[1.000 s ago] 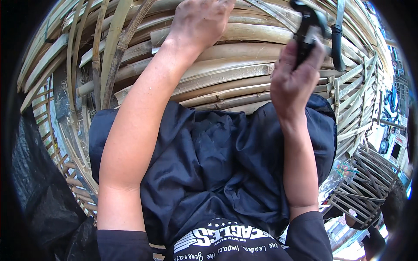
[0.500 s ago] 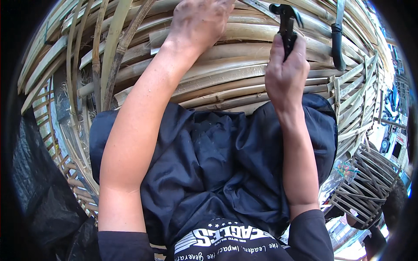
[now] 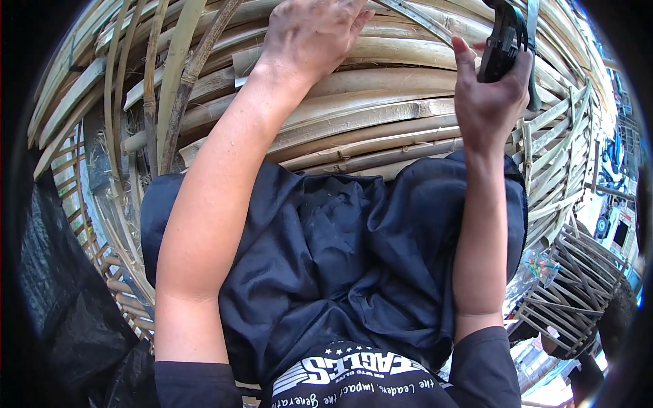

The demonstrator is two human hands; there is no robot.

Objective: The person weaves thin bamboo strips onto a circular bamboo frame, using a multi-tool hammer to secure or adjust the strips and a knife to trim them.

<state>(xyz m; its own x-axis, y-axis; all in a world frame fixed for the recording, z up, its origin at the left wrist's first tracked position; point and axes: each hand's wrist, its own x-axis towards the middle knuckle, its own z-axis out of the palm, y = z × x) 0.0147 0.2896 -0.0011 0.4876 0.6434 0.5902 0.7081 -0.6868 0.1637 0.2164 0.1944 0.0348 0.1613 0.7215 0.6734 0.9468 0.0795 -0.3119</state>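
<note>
My right hand (image 3: 493,102) has a black claw hammer (image 3: 502,51) between its fingers and thumb, the thumb raised off the handle. Right beside it, partly hidden, a tool with a black handle (image 3: 534,92) and a flat blade lies against the bamboo. My left hand (image 3: 309,34) rests on the bamboo strips (image 3: 381,81) near the top edge, its thumb pointing right. Its other fingertips are cut off by the picture's edge. A narrow split strip (image 3: 418,19) slants down from near that hand toward my right thumb.
Upright bamboo slats (image 3: 151,88) rise at the left, with black plastic sheeting (image 3: 58,272) below them. Woven strips (image 3: 554,163) curve along the right. A slatted bamboo basket (image 3: 575,289) stands at the lower right. My dark-clothed lap (image 3: 340,238) is against the bamboo.
My right hand has moved right with the hammer, up to the black-handled tool, and its grip has loosened. My left hand has shifted only slightly.
</note>
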